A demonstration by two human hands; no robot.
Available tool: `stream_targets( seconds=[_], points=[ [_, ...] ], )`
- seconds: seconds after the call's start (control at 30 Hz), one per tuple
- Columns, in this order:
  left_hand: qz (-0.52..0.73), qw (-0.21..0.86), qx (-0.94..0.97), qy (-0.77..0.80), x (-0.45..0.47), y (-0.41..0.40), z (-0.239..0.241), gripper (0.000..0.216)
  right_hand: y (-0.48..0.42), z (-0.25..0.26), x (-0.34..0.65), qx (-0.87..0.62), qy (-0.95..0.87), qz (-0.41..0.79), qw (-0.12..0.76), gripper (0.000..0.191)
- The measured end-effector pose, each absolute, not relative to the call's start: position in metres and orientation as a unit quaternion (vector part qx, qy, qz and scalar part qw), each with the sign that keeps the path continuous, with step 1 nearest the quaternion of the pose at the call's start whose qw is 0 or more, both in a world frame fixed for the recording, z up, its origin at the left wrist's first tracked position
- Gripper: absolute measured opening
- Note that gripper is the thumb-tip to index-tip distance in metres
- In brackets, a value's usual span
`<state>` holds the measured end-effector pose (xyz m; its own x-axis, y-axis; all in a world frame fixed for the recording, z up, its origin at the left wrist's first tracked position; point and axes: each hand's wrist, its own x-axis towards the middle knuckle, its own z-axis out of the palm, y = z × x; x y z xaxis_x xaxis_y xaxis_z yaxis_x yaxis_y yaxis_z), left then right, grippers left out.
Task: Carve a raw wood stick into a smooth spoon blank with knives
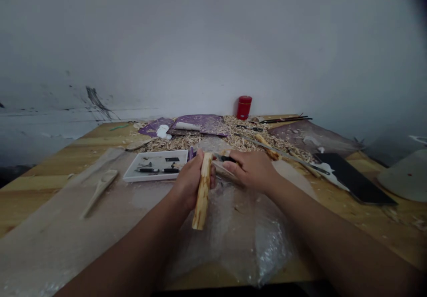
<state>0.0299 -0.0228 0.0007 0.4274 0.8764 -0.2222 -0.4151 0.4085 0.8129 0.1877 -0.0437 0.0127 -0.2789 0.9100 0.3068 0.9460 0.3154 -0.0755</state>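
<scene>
My left hand (189, 180) is closed round a partly peeled wooden stick (201, 194), which is pale with brown patches and slants down toward me. In my right hand (253, 170) is a knife (227, 158) with a dark handle, its blade pointing left against or very near the stick's upper part. How much the blade touches the wood cannot be made out. Just left of my left hand stands a white tray (126, 177) with small dark-handled tools. Farther left, a carved wooden spoon (100, 192) lies on the clear plastic sheet (140, 239).
Wood shavings (173, 144) are heaped across the back of the table, around purple sheets (207, 121). A red canister (244, 107) stands by the wall. To the right lie a long saw-like blade (283, 154), a black slab (355, 177) and thin dark rods (287, 119).
</scene>
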Motion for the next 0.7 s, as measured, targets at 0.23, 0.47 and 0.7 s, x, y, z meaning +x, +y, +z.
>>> stream_targets(
  seconds=[0.23, 0.47, 0.7],
  points=[
    [0.421, 0.744, 0.311, 0.416, 0.03, -0.016, 0.002, 0.036, -0.054, 0.011, 0.173, -0.504, -0.854, -0.034, 0.123, 0.051],
    [0.442, 0.695, 0.362, 0.436, 0.03, -0.019, -0.004, 0.037, -0.053, 0.01, 0.17, -0.495, -0.86, -0.036, 0.116, 0.051],
    [0.449, 0.667, 0.386, 0.453, 0.031, -0.024, 0.001, 0.037, -0.05, 0.01, 0.175, -0.514, -0.847, -0.061, 0.122, 0.054]
  ],
)
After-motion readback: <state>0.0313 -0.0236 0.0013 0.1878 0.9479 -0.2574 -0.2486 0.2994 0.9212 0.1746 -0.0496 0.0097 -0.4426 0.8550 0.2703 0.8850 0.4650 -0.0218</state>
